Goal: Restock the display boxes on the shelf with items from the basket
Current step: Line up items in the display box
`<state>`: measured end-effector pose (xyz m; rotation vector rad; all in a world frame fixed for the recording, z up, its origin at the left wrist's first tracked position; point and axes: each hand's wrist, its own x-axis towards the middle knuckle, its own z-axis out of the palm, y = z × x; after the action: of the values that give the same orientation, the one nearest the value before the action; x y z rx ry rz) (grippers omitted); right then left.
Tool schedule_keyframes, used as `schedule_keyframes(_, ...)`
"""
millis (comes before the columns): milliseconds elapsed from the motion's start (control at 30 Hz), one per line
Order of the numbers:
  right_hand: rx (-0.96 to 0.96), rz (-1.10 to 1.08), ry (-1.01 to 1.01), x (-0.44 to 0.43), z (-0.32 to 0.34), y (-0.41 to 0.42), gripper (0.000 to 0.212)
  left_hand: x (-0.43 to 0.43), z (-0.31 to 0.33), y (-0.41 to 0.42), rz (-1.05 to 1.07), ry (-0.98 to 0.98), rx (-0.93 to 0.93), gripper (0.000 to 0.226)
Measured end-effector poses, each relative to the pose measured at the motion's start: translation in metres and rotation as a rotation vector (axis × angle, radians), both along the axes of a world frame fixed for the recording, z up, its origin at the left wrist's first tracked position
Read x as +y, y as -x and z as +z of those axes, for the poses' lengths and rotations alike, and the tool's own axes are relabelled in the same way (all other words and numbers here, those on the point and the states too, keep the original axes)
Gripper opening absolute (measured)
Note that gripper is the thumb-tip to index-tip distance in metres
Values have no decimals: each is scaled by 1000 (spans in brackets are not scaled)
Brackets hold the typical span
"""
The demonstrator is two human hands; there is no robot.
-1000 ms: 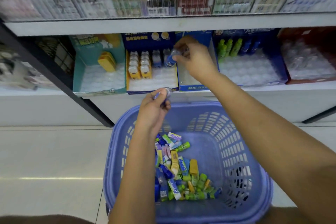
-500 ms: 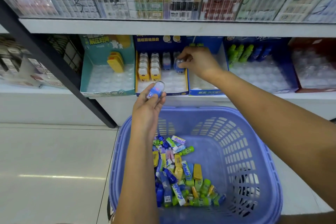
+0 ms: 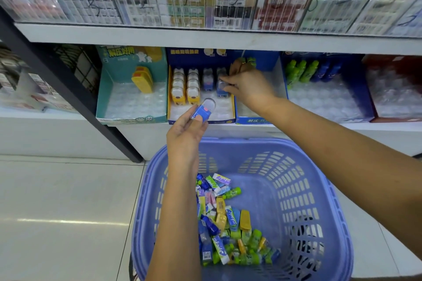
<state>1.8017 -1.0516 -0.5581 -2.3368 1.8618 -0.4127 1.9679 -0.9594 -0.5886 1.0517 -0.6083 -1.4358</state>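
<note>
Head: left hand (image 3: 185, 137) pinches blue item (image 3: 203, 110) at fingertips; right hand (image 3: 249, 86), boxed item (image 3: 221, 90).

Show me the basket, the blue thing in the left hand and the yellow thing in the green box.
basket (image 3: 251, 143): head view, on its far rim.
blue thing (image 3: 202, 112): head view, on its blue body.
yellow thing (image 3: 142, 80): head view, on its front face.

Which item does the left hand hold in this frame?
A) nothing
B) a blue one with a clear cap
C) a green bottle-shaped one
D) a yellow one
B: the left hand pinches a blue clear-capped item in front of the yellow-edged display box.
</note>
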Motion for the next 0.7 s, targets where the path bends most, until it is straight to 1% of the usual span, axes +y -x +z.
schedule_keyframes(33,-2,-1,1,4,0,0,39,0,0,1,5,7,13,29)
schedule_keyframes(67,-74,2,20,11,-2,-2,41,0,0,2,11,14,16,30)
schedule_keyframes(100,-210,-2,50,21,-4,-4,40,0,0,4,18,22,14,29)
schedule_keyframes(167,-542,-19,76,41,-6,-13,29,0,1,7,26,45,-1,26)
schedule_keyframes(233,-815,-14,-21,54,-3,-23,18,0,3,10,15,80,-32,26)
schedule_keyframes(267,-913,0,-77,57,0,-27,16,-1,4,11,7,100,-43,26)
schedule_keyframes(333,-1003,17,-145,56,8,-30,19,-3,7,9,-7,138,-50,26)
schedule_keyframes(400,-993,17,-187,50,14,-30,19,-4,10,6,-11,152,-89,28)
schedule_keyframes(433,-973,13,-188,46,16,-30,18,-5,11,4,-10,157,-171,32)
schedule_keyframes(467,-946,3,-163,42,18,-31,18,-6,10,3,-14,167,-310,36)
schedule_keyframes(500,-903,-13,-107,38,19,-31,19,-7,9,3,-31,183,-488,41)
schedule_keyframes(567,-755,-21,28,27,20,-30,18,-7,5,5,-114,223,-879,45)
schedule_keyframes(600,-665,-13,64,21,20,-29,16,-7,2,7,-176,252,-1053,43)
schedule_keyframes(633,-577,-12,72,15,18,-28,16,-6,-1,9,-241,277,-1191,41)
schedule_keyframes(667,-501,-21,63,9,16,-28,18,-5,-5,10,-298,290,-1284,40)
schedule_keyframes(700,-443,-34,47,3,13,-27,19,-4,-7,11,-342,293,-1332,40)
